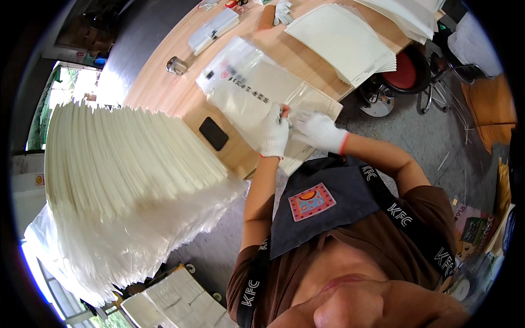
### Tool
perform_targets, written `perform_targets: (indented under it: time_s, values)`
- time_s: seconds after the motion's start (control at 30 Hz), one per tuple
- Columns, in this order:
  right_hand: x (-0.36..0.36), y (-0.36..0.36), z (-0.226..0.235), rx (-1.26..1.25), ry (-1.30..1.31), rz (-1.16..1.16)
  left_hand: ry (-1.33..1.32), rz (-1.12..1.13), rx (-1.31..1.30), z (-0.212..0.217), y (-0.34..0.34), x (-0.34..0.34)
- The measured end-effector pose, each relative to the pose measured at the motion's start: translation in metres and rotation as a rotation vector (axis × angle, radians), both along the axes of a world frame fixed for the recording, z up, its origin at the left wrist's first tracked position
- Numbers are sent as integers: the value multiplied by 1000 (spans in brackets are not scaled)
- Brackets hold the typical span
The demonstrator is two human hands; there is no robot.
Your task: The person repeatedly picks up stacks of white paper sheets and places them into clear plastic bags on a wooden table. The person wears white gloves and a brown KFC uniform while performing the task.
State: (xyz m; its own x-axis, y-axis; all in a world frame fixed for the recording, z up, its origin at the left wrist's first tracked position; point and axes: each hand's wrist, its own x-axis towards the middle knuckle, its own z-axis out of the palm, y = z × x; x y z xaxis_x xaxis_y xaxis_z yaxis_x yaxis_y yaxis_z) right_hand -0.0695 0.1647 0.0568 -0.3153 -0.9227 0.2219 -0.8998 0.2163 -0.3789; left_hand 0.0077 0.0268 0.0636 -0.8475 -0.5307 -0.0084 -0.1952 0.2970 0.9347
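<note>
Both hands wear white knit gloves and work close together over a clear printed plastic bag at the table's near edge. My left hand has its fingers curled, bare fingertips showing, and pinches the bag's film. To its right, my right hand is bent over the bag's near end with its fingers curled down onto the film; its fingertips are partly hidden. Pale flat sheets show under and through the bag. A black phone lies left of the hands.
A tall stack of white sheets, partly wrapped in plastic, stands at left. Farther back are a metal cylinder, a pack of folded plastic and a white glove. A fanned stack of sheets lies right, near a red-seated stool.
</note>
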Motion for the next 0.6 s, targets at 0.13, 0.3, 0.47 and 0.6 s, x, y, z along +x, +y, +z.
perform_targets:
  time_s: [0.13,0.3,0.47,0.6]
  values:
    - [-27,16,-16,-88,303,-323,-5,-171,-453,-12,39,34]
    - [-61,4,-35,395,6,-385,-96,122,-882,-50,-5,100]
    - [-23,44,-5,557,19,-234,-57,302,-681,-39,12,158]
    - [16,106,9,692,-107,-196,-39,156,-282,-32,69,209]
